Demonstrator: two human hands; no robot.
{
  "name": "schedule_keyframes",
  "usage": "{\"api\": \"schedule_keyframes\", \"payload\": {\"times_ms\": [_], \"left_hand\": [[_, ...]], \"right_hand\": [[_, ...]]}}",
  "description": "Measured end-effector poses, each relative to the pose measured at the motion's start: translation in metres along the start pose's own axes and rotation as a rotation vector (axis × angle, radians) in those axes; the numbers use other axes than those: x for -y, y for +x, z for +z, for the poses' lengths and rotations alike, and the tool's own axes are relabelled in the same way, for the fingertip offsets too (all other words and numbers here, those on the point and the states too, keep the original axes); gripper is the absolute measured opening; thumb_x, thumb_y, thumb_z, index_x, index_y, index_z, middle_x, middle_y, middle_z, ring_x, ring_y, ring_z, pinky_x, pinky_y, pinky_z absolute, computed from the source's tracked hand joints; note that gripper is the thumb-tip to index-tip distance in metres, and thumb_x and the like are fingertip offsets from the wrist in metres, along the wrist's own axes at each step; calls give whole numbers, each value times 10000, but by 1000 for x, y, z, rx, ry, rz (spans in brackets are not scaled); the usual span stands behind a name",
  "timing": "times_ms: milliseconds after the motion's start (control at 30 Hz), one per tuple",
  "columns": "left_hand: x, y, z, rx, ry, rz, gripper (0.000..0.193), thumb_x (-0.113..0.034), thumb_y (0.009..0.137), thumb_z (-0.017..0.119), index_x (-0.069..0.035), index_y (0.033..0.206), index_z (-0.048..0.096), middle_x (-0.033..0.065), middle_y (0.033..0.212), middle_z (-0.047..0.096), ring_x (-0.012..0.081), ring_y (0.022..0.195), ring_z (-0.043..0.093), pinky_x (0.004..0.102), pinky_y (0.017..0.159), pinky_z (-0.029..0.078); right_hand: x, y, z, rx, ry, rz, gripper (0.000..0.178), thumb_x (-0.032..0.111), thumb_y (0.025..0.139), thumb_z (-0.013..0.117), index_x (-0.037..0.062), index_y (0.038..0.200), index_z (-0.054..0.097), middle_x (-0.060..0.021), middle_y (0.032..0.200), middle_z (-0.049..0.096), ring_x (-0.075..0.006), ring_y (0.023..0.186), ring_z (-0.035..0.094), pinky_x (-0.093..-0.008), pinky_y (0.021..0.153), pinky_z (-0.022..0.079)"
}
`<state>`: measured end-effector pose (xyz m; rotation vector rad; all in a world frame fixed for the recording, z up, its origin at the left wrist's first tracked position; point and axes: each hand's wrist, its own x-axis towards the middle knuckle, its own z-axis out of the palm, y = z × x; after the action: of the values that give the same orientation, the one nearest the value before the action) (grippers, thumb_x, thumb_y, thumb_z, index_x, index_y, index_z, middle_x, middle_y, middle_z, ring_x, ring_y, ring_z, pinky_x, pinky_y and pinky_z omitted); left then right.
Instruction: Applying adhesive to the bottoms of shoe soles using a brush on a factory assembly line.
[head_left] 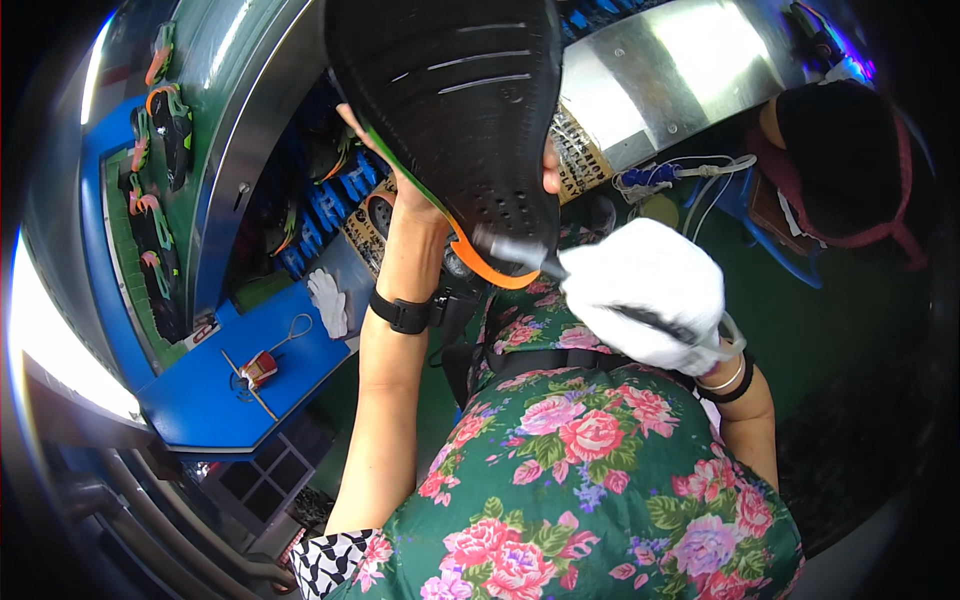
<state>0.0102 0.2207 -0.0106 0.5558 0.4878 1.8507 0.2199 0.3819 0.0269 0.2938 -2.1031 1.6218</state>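
My left hand grips a black shoe sole with slits across its upper part and small holes near its lower end. An orange and green edge curves around that lower end; fingertips show on both sides of the piece. In a white glove, my right hand is closed around a slim tool with a greyish, motion-blurred tip. The tip lies over the holed end of the sole; contact cannot be made out. A dark strip crosses the glove, and the right fingers are mostly hidden inside it.
On a blue table at left lie a white glove and a small red object among wires. Several orange-and-black shoes stand along a green conveyor. A person sits at far right, near white cables. A metal panel spans the back.
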Motion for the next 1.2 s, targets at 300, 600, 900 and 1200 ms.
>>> {"api": "schedule_keyframes", "payload": {"times_ms": [300, 600, 900, 1200], "left_hand": [[-10, -12, 8, -557, 33, -268, 1380, -1042, 709, 287, 33, 1573, 325, 359, 1257, 631, 437, 1061, 716, 563, 842, 640], [-13, -17, -7, -295, -28, -432, 1224, -977, 802, 274, -28, 1566, 387, 362, 1213, 646, 462, 910, 741, 561, 776, 645], [-10, -10, -2, -424, 191, -655, 1003, -820, 931, 421, 67, 1384, 543, 268, 1000, 735, 365, 775, 775, 473, 675, 685], [-3, -26, -5, -568, -118, -390, 1085, -925, 864, 263, -94, 1538, 445, 230, 1229, 695, 432, 836, 751, 551, 733, 649]], "right_hand": [[-1, 4, 8, 108, 170, -6, 252, 47, 756, 858, 78, 1002, 812, -94, 991, 793, -268, 853, 744, -362, 739, 579], [-5, 10, 17, 144, 243, -14, 238, 46, 752, 865, 78, 980, 805, -109, 1003, 794, -252, 851, 743, -357, 753, 583], [-12, 18, 18, 257, 174, -49, 210, 79, 778, 854, 74, 983, 810, -96, 1002, 787, -270, 842, 728, -369, 730, 565], [-13, 20, 0, -66, 287, 310, 164, -15, 793, 819, 11, 951, 787, -149, 988, 784, -244, 905, 749, -344, 806, 579]]}}
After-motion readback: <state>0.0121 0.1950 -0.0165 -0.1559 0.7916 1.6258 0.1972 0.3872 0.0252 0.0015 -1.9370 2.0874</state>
